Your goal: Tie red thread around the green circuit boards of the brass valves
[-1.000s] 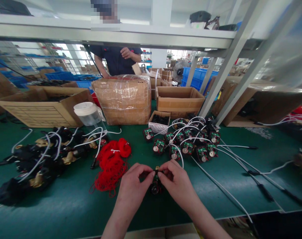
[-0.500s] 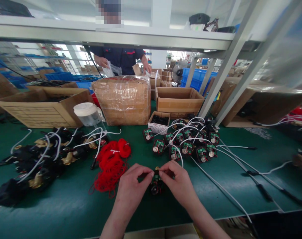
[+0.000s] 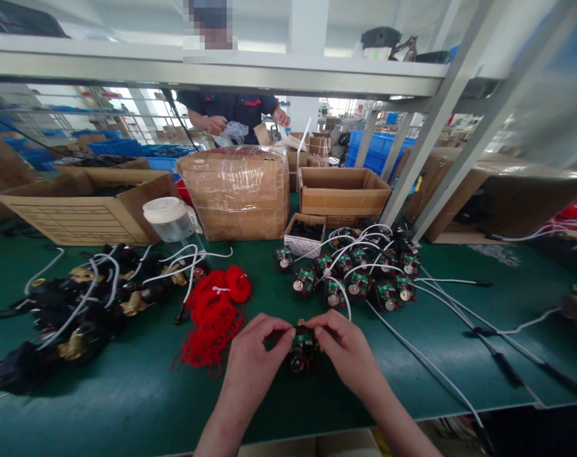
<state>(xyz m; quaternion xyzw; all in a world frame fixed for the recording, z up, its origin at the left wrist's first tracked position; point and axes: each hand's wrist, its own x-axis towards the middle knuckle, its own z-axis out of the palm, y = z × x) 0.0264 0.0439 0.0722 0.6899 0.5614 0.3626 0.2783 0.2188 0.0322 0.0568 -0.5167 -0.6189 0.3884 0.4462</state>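
A small black unit with a green circuit board (image 3: 301, 353) and a brass fitting on top stands on the green table between my hands. My left hand (image 3: 261, 346) pinches at its upper left edge, thumb and index finger together. At its upper right, my right hand (image 3: 341, 343) has thumb and forefinger close together beside the unit; whatever lies between those fingertips is too small to make out. Red thread (image 3: 212, 324) lies in a loose heap left of my left hand. Similar units with green boards (image 3: 358, 283) and white cables are grouped behind my right hand.
Black parts with brass fittings (image 3: 73, 304) cover the left side. Behind stand a plastic jar (image 3: 167, 219), a wrapped carton (image 3: 235, 193), an open carton (image 3: 343, 203) and a small box of black pieces (image 3: 305, 238). White cables cross the right side. A person stands beyond the shelf.
My right hand has shifted slightly to the right, showing more of the unit's board. The person across the table has moved their hands and the clear plastic.
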